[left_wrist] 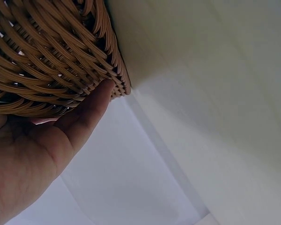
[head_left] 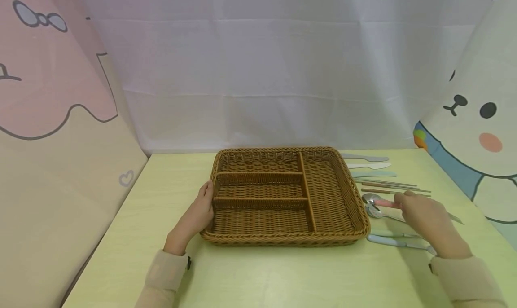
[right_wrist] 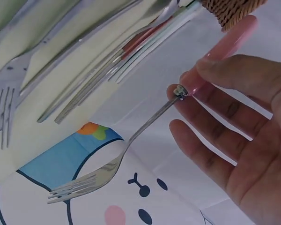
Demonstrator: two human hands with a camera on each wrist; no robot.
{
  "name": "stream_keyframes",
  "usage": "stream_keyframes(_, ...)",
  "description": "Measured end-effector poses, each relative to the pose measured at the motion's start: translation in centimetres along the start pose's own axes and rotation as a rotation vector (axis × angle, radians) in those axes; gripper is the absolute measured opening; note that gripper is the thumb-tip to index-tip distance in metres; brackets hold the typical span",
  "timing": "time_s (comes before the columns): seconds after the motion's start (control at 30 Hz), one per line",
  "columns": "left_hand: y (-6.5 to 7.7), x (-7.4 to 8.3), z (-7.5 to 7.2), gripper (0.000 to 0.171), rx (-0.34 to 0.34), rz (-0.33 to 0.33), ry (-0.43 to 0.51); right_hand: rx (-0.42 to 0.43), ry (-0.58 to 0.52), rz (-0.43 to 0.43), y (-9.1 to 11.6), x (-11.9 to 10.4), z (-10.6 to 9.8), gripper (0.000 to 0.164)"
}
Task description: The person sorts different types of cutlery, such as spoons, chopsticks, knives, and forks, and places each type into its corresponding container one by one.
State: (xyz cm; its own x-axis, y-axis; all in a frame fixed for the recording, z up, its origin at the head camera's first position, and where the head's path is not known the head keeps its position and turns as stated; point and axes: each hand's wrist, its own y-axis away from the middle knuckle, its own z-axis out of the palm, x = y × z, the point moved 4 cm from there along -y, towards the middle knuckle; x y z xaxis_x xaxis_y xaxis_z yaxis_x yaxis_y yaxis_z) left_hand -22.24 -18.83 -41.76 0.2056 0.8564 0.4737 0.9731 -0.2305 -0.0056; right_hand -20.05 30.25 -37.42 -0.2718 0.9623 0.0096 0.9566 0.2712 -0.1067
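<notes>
My left hand [head_left: 198, 211] grips the left side of a brown wicker basket [head_left: 308, 195] with dividers. In the left wrist view a digit lies along the outer woven wall [left_wrist: 47, 56]. On the right, my right hand [head_left: 424, 218] pinches a fork by its pink handle [right_wrist: 232, 44], thumb against fingers. The fork's metal tines [right_wrist: 77, 187] point away from the basket, toward the lower left in the right wrist view. Beneath this hand in the head view lie spoons [head_left: 374, 210], partly overlapped by the pink handle.
Right of the basket lie several knives [head_left: 369, 166] at the back, chopsticks [head_left: 392, 190] in front of them, and more forks, one with a pale blue handle [head_left: 385, 240]. The yellow table [head_left: 262, 276] meets a white cloth backdrop [head_left: 242, 74] behind and printed cloths at both sides.
</notes>
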Motion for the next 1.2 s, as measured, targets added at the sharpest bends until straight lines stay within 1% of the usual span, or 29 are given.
stream_keyframes(0.1, 0.0, 0.0, 0.0, 0.057, 0.000, 0.002, -0.002, 0.028, 0.011, -0.011, -0.2, -0.6, -0.8, 0.011)
stream_keyframes(0.23, 0.1, -0.1, -0.1, 0.057, -0.001, -0.002, -0.002, 0.094, 0.007, -0.036, -0.6, -2.0, -1.9, 0.014)
stream_keyframes(0.33, 0.1, -0.1, -0.1, 0.057, -0.001, -0.007, -0.001, 0.144, 0.030, -0.077, -0.9, -3.4, -2.5, 0.012)
stream_keyframes(0.43, 0.1, -0.1, -0.1, 0.056, 0.003, -0.005, -0.003, 0.174, 0.065, -0.121, -1.6, -4.9, -2.8, 0.011)
stream_keyframes(0.67, 0.0, 0.0, -0.1, 0.056, -0.003, 0.001, -0.002, 0.208, 0.095, -0.200, -3.0, -8.2, -3.4, 0.014)
stream_keyframes(0.9, 0.1, 0.1, -0.2, 0.056, 0.001, 0.001, 0.000, 0.232, 0.144, -0.279, -4.3, -11.8, -4.3, 0.012)
stream_keyframes(1.13, 0.1, 0.1, -0.1, 0.056, -0.006, -0.001, 0.011, 0.283, 0.197, -0.380, -5.4, -15.3, -4.7, 0.020)
stream_keyframes(1.2, 0.1, 0.1, -0.1, 0.056, -0.007, 0.001, 0.014, 0.284, 0.209, -0.402, -5.7, -16.1, -4.6, 0.021)
